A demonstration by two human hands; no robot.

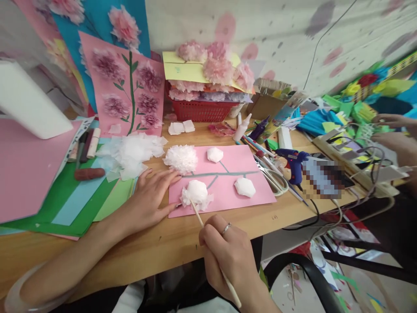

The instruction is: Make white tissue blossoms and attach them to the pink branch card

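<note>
A pink sheet of card [228,204] lies on the table with a grey-green painted stem [224,174]. On it sit a full white tissue flower [181,159], two plain white pads [245,187], and a pad with some tissue petals [196,191] around it. My right hand [228,252] grips a thin pale wooden stick [197,213], its tip touching that petalled pad. My left hand [151,198] rests with fingers apart at the card's left edge. Just beyond it lies a pile of white tissue pieces [133,152].
Behind stands a red basket [202,111] of tissue flowers. A blue glue gun [294,163], scissors [275,182] and a power strip [352,161] with cables lie right. Coloured paper [94,195] is stacked left. Another person's hand [395,134] is at far right.
</note>
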